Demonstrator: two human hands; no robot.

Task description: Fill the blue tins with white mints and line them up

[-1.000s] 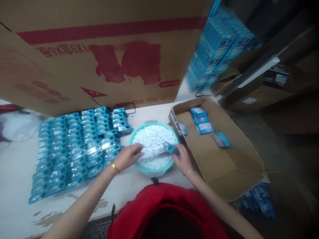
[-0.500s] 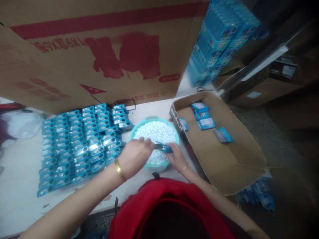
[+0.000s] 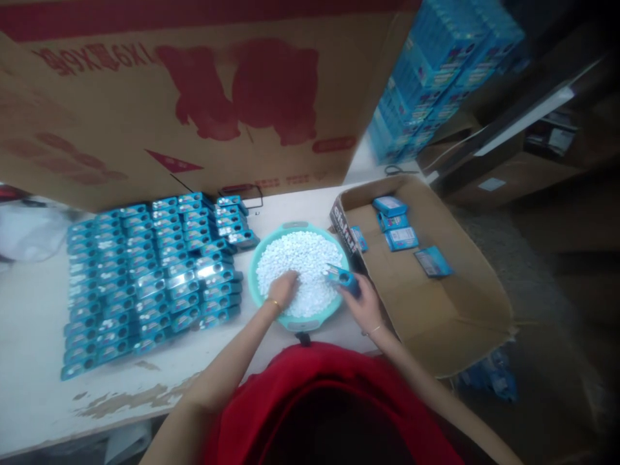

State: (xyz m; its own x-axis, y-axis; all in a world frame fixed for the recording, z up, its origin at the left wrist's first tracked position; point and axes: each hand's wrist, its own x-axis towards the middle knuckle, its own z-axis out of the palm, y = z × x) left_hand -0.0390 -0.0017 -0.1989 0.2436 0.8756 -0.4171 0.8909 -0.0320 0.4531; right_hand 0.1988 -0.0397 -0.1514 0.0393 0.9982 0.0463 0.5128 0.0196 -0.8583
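My right hand [image 3: 364, 309] grips a small blue box [image 3: 345, 279] with a round dark hole at its end, tilted over the right side of a turquoise basin [image 3: 257, 294]. The basin is full of small white pellets [image 3: 310, 258]. My left hand [image 3: 283, 290] dips into the pellets at the basin's left side, and its fingertips are hidden among them. Left of the basin stand rows of similar blue boxes [image 3: 155, 278] packed close together, several with white pellets showing on them.
An open cardboard tray [image 3: 450, 323] on the right holds several flat blue packets [image 3: 402, 238]. A large printed carton [image 3: 271, 155] walls off the back. Stacked blue boxes [image 3: 426, 84] and scissors [image 3: 394, 170] lie behind the tray. A white bag [image 3: 29, 232] sits far left.
My hands have parted. The left hand has left the blue box and gone down into the pellets; the right hand has moved right with the box. The view has shifted slightly.
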